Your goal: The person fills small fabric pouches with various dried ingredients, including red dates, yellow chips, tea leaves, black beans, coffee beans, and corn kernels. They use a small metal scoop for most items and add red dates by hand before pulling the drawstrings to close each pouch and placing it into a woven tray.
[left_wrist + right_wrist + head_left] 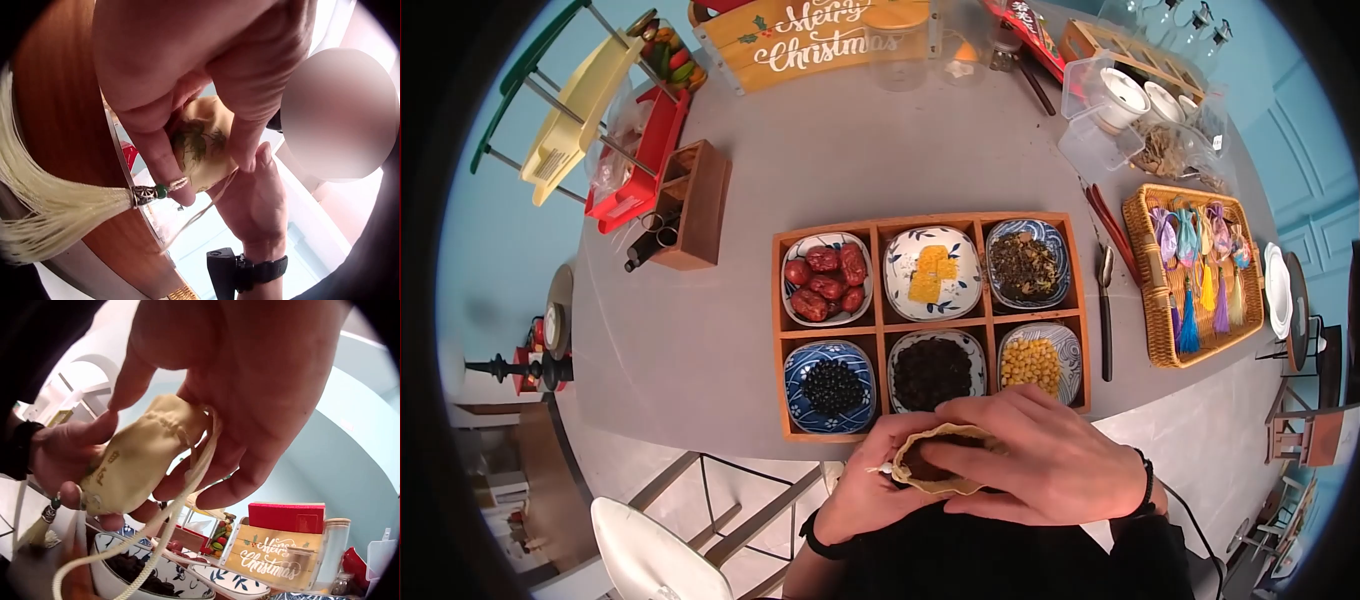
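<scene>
Just in front of the wooden compartment box (880, 300), my left hand (862, 505) grips a cream cloth drawstring pouch (134, 469) around its body. My right hand (1050, 455) is over the pouch, one finger dipping into its open mouth and the thumb outside the near rim. Brown shows inside the mouth. Green leaf print marks the cloth in the left wrist view. A pale tassel (75, 206) with a green bead hangs from it, and a cream cord (169, 515) loops down below the right hand.
The box holds dishes of red dates (825, 280), yellow pieces (930, 275), dried leaves (1028, 268), black beans (833, 388), dark dried bits (933, 370) and yellow kernels (1032, 365). To the right lie a spoon (1106, 310), tongs (1112, 230) and a wicker tray (1157, 330) of sachets.
</scene>
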Demonstrator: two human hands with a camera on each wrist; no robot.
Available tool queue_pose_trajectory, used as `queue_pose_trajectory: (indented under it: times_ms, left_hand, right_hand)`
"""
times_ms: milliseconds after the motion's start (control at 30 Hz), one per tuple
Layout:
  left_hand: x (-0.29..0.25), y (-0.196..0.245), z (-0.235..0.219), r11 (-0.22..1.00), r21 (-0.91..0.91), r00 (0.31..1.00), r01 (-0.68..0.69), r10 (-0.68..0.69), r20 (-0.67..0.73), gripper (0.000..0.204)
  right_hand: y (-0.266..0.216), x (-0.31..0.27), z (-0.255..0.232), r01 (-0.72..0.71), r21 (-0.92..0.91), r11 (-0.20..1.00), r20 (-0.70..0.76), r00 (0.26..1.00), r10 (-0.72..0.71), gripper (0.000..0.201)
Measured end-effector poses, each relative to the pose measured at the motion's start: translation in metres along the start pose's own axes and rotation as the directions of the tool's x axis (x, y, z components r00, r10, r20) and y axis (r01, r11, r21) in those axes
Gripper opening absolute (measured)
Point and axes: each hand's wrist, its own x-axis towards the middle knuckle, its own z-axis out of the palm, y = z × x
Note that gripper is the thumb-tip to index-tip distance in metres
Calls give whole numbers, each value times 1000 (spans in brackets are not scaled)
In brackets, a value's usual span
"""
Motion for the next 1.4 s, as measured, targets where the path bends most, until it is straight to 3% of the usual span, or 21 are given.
queue_pose_trajectory:
  times_ms: [100, 167, 233, 267, 300, 367, 400, 533, 633, 733, 800, 833, 900, 967, 1033, 1100, 1133, 1233, 1300, 1367, 1400]
  left_hand:
    - [7, 0, -4, 998, 41, 992, -43, 38, 118, 47]
    - [10, 7, 1, 999, 29, 996, -33, 30, 87, 42]
    - [7, 8, 4, 965, -223, 981, 136, -163, -107, 39]
    - [13, 15, 7, 971, -237, 990, 35, -66, -122, 32]
    - [17, 14, 6, 971, -236, 992, 27, -55, -114, 32]
    - [24, 11, 1, 981, -184, 998, -63, 58, -34, 29]
    - [27, 15, 3, 986, -146, 997, -82, 80, -18, 25]
    - [32, 13, 4, 989, -68, 992, -128, 127, -22, 25]
    - [35, 20, 9, 987, -86, 985, -134, 123, -125, 21]
    - [38, 24, 13, 991, -119, 988, -60, 42, -150, 30]
    - [41, 37, 26, 956, -289, 982, 44, -95, -165, 44]
    - [39, 29, 22, 963, -261, 990, 69, -99, -104, 60]
    - [35, 14, 13, 987, -104, 992, 123, -125, -12, 64]
    - [33, 10, 10, 981, -132, 989, 144, -146, -6, 62]
    - [33, 6, 7, 973, -162, 986, 164, -167, 0, 59]
    - [30, 3, 6, 985, -42, 983, -169, 165, -85, 47]
    - [30, 10, 6, 985, -35, 981, -172, 168, -97, 35]
    - [24, 12, -1, 978, 44, 979, -202, 202, 5, 44]
    - [21, 18, -1, 973, 64, 975, -220, 220, 15, 47]
    - [12, 26, -2, 972, 231, 996, 46, -27, -83, 49]
    - [10, 25, -5, 973, 228, 995, 46, -24, -97, 49]
  right_hand:
    - [4, -4, -2, -5, 25, 1000, -37, 999, 6, 39]
    - [7, -9, -5, 13, -14, 1000, -78, 997, -14, 44]
    - [8, -16, -7, -76, 121, 990, -261, 960, 106, 54]
    - [9, -18, -7, -122, 233, 965, -322, 926, 195, 56]
    - [11, -20, -5, -120, 223, 967, -331, 924, 191, 56]
    - [16, -23, -1, -151, 454, 878, -277, 913, 300, 54]
    - [13, -21, 0, -164, 454, 876, -303, 896, 325, 37]
    - [19, -24, 13, -94, 429, 898, -439, 848, 298, 10]
    - [24, -23, 18, -168, 333, 928, -436, 845, 309, 7]
    - [27, -19, 26, -148, 410, 900, -485, 800, 353, 6]
    - [23, -18, 22, -152, 450, 880, -477, 792, 381, 6]
    - [21, -17, 21, -156, 490, 858, -468, 783, 410, 6]
    - [22, -19, 20, -134, 468, 873, -467, 802, 373, 8]
    - [22, -22, 15, -95, 338, 936, -451, 857, 250, 13]
    - [21, -26, 1, -59, 335, 940, -429, 879, 208, 16]
    - [14, -23, -12, -24, 341, 940, -403, 899, 169, 19]
    - [8, -21, -19, -16, 299, 954, -405, 903, 142, 21]
    - [-3, -5, -24, 36, 194, 980, -400, 916, 45, 22]
    - [-11, 12, -26, 109, 8, 994, -186, 977, -105, 22]
    - [-15, 20, -21, 108, -13, 994, -116, 987, -109, 19]
    - [-17, 25, -23, 122, -66, 990, -60, 990, -126, 18]
